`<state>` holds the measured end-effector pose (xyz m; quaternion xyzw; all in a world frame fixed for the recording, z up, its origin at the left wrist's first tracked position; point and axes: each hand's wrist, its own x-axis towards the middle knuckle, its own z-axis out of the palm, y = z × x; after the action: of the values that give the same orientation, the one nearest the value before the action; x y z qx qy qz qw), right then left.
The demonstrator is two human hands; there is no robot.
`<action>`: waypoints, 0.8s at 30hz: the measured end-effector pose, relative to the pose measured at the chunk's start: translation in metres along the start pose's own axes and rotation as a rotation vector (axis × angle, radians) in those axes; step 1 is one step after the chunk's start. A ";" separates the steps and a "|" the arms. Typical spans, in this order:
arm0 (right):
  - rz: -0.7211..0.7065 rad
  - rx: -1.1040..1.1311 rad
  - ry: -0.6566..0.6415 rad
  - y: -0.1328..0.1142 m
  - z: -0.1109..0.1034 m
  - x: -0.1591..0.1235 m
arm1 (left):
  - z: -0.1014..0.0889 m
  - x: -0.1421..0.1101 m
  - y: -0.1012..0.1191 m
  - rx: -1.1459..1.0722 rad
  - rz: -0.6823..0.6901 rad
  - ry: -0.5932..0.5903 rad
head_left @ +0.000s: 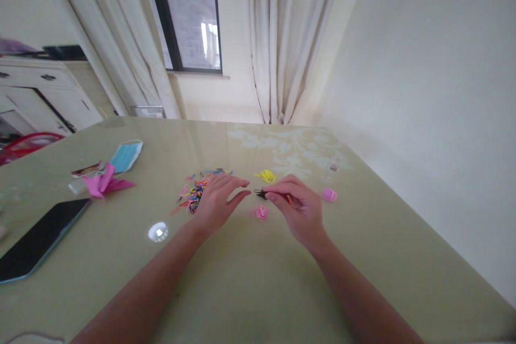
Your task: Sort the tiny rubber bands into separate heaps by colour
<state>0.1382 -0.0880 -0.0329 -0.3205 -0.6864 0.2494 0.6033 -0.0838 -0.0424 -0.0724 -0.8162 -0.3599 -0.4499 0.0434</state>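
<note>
Small black rubber bands [260,193] sit in a bunch at the fingertips of my right hand [300,209], which is closed on them in a pinch. A bit of orange-red shows inside that hand, too small to name. My left hand [217,201] hovers just left of the bunch, thumb and fingers apart, nothing visible between them. Partly behind it lies a mixed heap of coloured rubber bands [196,193]. Yellow rubber bands [266,176] form a small pile beyond the black ones, and pink rubber bands [262,213] lie nearer to me.
Right of my hands is a round pink item [329,195], with a small clear container [334,163] behind it. To the left are a shiny white round object [158,231], a dark phone-like slab [40,236], folded pink paper [107,183] and a blue face mask [126,156].
</note>
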 end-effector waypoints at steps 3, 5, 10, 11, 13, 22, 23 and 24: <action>-0.052 0.031 0.004 -0.012 -0.004 0.000 | 0.004 -0.002 -0.009 0.121 -0.110 -0.107; -0.077 0.042 -0.004 -0.018 -0.005 -0.001 | 0.004 -0.004 -0.014 0.204 -0.217 -0.206; -0.103 0.071 -0.020 -0.020 -0.005 -0.002 | 0.004 -0.011 -0.024 0.373 -0.392 -0.351; -0.109 0.070 -0.020 -0.020 -0.006 -0.002 | 0.003 -0.012 -0.026 0.398 -0.409 -0.370; -0.115 0.063 -0.014 -0.018 -0.006 -0.002 | 0.003 -0.013 -0.028 0.434 -0.431 -0.410; -0.037 0.086 0.051 -0.006 -0.007 0.003 | 0.003 -0.009 -0.030 0.408 -0.438 -0.458; -0.014 0.077 0.058 -0.003 -0.007 0.004 | 0.003 -0.009 -0.030 0.404 -0.438 -0.450; 0.014 0.058 0.066 0.001 -0.007 0.005 | 0.003 -0.009 -0.030 0.400 -0.439 -0.438</action>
<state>0.1446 -0.0840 -0.0294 -0.3158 -0.6563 0.2628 0.6328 -0.1036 -0.0239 -0.0887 -0.7718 -0.6081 -0.1840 0.0266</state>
